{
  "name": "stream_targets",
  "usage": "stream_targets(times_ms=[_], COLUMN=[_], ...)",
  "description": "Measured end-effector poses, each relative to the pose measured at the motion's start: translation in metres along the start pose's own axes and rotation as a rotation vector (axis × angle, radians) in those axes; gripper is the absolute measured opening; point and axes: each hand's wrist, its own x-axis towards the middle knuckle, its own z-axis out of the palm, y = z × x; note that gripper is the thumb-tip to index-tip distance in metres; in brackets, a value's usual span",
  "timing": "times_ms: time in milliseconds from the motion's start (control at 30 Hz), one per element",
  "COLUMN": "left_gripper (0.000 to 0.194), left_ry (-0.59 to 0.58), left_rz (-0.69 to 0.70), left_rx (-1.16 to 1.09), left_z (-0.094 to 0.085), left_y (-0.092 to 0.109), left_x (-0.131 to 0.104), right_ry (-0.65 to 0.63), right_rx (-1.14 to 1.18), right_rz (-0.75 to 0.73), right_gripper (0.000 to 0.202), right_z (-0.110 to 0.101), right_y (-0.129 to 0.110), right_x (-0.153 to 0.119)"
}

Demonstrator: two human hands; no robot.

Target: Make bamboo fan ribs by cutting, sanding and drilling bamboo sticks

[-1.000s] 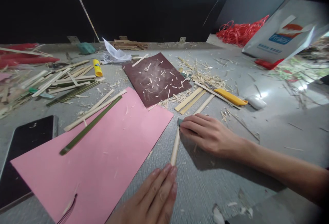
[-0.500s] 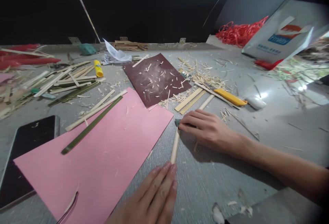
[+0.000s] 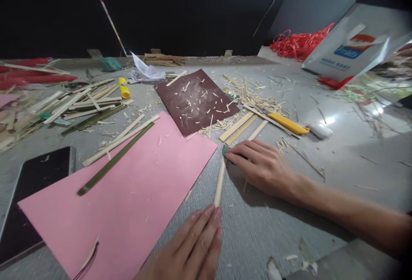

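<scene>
A pale bamboo strip (image 3: pixel 219 181) lies on the grey surface, pointing away from me. My left hand (image 3: pixel 193 245) presses its near end down with fingers held together. Farther along, my right hand (image 3: pixel 260 160) pinches a small dark green piece of sandpaper (image 3: pixel 225 149) against the strip. Beyond the right fingers the strip's far end (image 3: pixel 258 130) shows again; its middle is hidden under that hand. To the left, a pink sheet (image 3: pixel 154 177) carries a green-skinned bamboo strip (image 3: pixel 116 158).
A phone (image 3: pixel 38 185) lies at left, partly under the pink sheet. Behind are a brown sheet (image 3: pixel 196 104) with shavings, a yellow-handled cutter (image 3: pixel 288 123), a glue stick (image 3: pixel 123 88) and piled bamboo strips (image 3: pixel 83 104). A white bag (image 3: pixel 350 48) stands at back right.
My right hand, with the sandpaper, has slid slightly away from me along the strip. My left hand stays pressed on the near end.
</scene>
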Motion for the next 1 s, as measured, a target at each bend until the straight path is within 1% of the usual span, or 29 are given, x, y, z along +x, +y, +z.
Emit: stream_targets(times_ms=[67,233,367,467,567,833,900,1000], left_gripper=[0.036,0.036,0.034,0.034,0.034,0.035,0.034,0.035], left_ry=[-0.002,-0.002,0.005,0.013,0.011,0.007,0.012,0.012], left_rz=[0.0,-0.004,0.001,0.006,0.0,-0.006,-0.009,0.005], left_rx=[0.001,-0.005,-0.015,-0.015,-0.003,0.006,-0.001,-0.001], left_z=[0.001,0.001,0.002,0.002,0.001,0.002,0.004,0.006], left_y=[0.0,0.0,0.0,0.0,0.001,0.004,0.004,0.004], left_x=[-0.001,-0.004,-0.001,0.002,0.003,-0.001,0.0,-0.001], right_ry=[0.006,-0.029,-0.045,-0.088,-0.1,-0.077,-0.072,-0.067], right_rx=[-0.002,-0.036,-0.166,-0.247,-0.274,-0.26,-0.229,-0.06], right_rz=[0.005,-0.122,-0.192,-0.212,-0.218,-0.239,-0.243,-0.289], right_gripper=[0.027,0.025,0.024,0.024,0.022,0.022,0.022,0.027], right_z=[0.001,0.001,-0.001,-0.003,-0.004,-0.005,-0.006,-0.011], right_y=[-0.001,-0.001,-0.012,-0.021,-0.024,-0.02,-0.025,-0.043], right_x=[0.0,0.004,0.008,0.01,0.011,0.011,0.01,0.008])
